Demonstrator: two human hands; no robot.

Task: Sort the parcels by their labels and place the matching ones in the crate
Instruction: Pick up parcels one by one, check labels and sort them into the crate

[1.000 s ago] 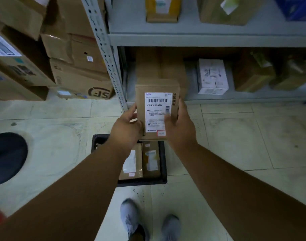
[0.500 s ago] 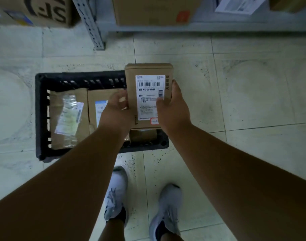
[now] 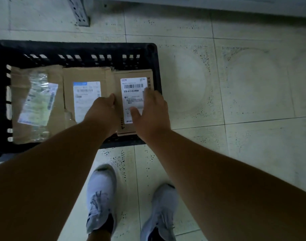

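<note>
Lowered since half a second ago from above the rim into the right end of the black crate [image 3: 154, 66], centre-left of the frame: the labelled parcel [image 3: 134, 94], now lying label up just beside two other parcels. Middle parcel [image 3: 86, 94] touching its left edge; wrinkled parcel [image 3: 35, 101] further left, near the crate's left wall.

Left hand [image 3: 103, 113] on the parcel's left edge, fingers curled round it, seemingly holding. Right hand [image 3: 151, 110] spread flat over the label's right side, fingers straight and fairly wide, thumb on the label's lower part, pressing rather than gripping.

Probably the setting-down step, nearly complete. To finish well: press level with the flat right hand, slide the parcel snug against the right wall, then ease the left fingers out sideways without dragging the middle parcel. Best kept label up for later checking. Risk: near edge resting on the crate's near rim instead of the floor of the crate; cannot tell from here.

White shoes [image 3: 101, 197] on tiled floor [image 3: 253, 84] at lower centre.
</note>
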